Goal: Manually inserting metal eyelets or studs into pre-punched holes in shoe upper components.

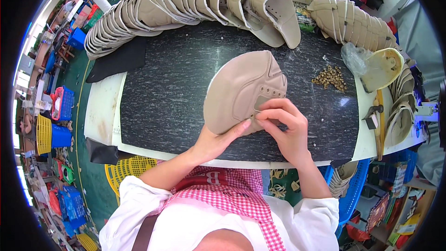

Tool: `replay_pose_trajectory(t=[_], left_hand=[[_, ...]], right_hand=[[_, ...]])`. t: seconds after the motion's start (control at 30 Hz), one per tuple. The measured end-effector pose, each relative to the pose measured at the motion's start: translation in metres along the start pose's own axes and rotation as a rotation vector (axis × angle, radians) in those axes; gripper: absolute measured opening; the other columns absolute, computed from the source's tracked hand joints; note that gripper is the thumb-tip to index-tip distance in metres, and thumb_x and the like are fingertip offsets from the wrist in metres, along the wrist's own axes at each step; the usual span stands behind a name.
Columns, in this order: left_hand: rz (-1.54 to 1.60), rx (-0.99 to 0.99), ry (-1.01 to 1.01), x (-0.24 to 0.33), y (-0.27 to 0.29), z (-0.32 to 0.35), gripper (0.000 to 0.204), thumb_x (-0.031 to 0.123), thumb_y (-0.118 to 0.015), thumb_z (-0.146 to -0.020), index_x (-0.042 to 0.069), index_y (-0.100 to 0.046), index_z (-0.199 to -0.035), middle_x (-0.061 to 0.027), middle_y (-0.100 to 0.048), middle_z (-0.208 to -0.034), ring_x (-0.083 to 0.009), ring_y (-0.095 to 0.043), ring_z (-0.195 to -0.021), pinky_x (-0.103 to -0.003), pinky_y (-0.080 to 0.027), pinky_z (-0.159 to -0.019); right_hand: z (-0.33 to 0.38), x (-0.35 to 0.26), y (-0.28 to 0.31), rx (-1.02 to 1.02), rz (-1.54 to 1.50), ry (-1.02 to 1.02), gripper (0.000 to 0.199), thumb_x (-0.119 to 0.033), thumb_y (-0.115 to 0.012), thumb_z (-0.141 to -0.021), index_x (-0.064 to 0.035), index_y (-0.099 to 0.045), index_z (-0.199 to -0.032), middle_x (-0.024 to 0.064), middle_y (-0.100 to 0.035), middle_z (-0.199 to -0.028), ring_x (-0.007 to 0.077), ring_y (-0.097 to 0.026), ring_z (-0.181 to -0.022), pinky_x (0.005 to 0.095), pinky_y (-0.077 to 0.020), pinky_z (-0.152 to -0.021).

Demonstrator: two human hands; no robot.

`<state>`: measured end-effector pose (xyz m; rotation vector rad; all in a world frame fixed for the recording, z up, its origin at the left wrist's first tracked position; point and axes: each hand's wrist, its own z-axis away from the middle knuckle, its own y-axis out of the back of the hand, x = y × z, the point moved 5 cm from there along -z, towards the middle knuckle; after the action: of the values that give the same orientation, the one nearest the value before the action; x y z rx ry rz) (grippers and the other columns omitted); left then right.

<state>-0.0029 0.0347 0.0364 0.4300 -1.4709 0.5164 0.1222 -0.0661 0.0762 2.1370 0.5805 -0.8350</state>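
A beige shoe upper (232, 90) is held up above the dark table mat, its outer side facing me. My left hand (214, 143) grips its lower edge, with the thumb pressed on the front beside a lower hole. Metal eyelets show in the row of holes on the far side of its opening. My right hand (289, 128) has thumb and forefinger pinched together at the nearer row of holes. Whatever sits between those fingertips is too small to make out. To the right on the mat lies a loose pile of brass-coloured eyelets (330, 78).
A long curved row of nested beige uppers (174, 2) lines the table's far edge. More uppers (355, 21) stand at the far right. On the right side are a cream container (383, 69), a clear plastic bag (354, 59) and a hammer (373, 117). Black material (116, 60) lies at left.
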Motion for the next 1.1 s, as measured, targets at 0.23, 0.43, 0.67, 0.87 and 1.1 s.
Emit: replay_pose_trajectory(t=[0.23,0.43,0.67,0.87,1.1], left_hand=[[-0.136,-0.193,-0.276,0.007,-0.009,0.007,0.043,0.017,-0.064,-0.080,-0.001,-0.049,-0.116,-0.0111,-0.055,-0.109,-0.0185,-0.053,-0.100,-0.031,-0.044,-0.083],[-0.134,-0.179,-0.062,-0.018,-0.014,-0.001,0.041,0.014,-0.061,-0.081,0.002,-0.048,-0.118,-0.0090,-0.054,-0.111,-0.0172,-0.051,-0.103,-0.030,-0.041,-0.087],[0.044,-0.099,-0.053,-0.005,-0.012,-0.009,0.035,0.014,-0.055,-0.087,0.002,-0.048,-0.119,-0.0063,-0.053,-0.115,-0.0134,-0.050,-0.102,-0.027,-0.042,-0.085],[0.101,-0.052,0.018,-0.013,-0.012,-0.008,0.037,0.017,-0.058,-0.086,0.001,-0.048,-0.118,-0.0082,-0.054,-0.112,-0.0145,-0.050,-0.102,-0.028,-0.042,-0.085],[0.100,0.025,0.093,-0.017,-0.012,-0.005,0.040,0.018,-0.062,-0.083,-0.001,-0.049,-0.116,-0.0095,-0.054,-0.111,-0.0156,-0.052,-0.101,-0.029,-0.043,-0.084]], right_hand=[[0.008,0.036,-0.017,-0.137,-0.769,-0.341,0.013,0.008,-0.065,-0.071,-0.0017,-0.063,-0.080,0.0046,-0.057,-0.090,0.0095,-0.056,-0.080,0.0190,-0.0457,-0.065],[0.018,0.034,-0.006,0.005,-0.642,-0.338,0.011,0.004,-0.068,-0.070,-0.0014,-0.060,-0.075,0.0052,-0.057,-0.087,0.0088,-0.055,-0.080,0.0204,-0.0454,-0.067],[0.022,0.099,0.077,0.105,0.894,-0.179,0.022,-0.015,-0.063,-0.079,-0.0040,-0.063,-0.098,0.0106,-0.055,-0.104,0.0267,-0.051,-0.095,0.0359,-0.0434,-0.079],[0.025,0.056,0.063,0.187,0.357,-0.253,0.015,-0.002,-0.065,-0.073,-0.0027,-0.064,-0.088,0.0085,-0.062,-0.087,0.0225,-0.058,-0.080,0.0314,-0.0470,-0.072],[0.001,0.013,0.011,-0.002,-0.112,-0.140,0.016,0.004,-0.068,-0.067,-0.0028,-0.065,-0.081,0.0058,-0.061,-0.086,0.0142,-0.059,-0.074,0.0245,-0.0484,-0.065]])
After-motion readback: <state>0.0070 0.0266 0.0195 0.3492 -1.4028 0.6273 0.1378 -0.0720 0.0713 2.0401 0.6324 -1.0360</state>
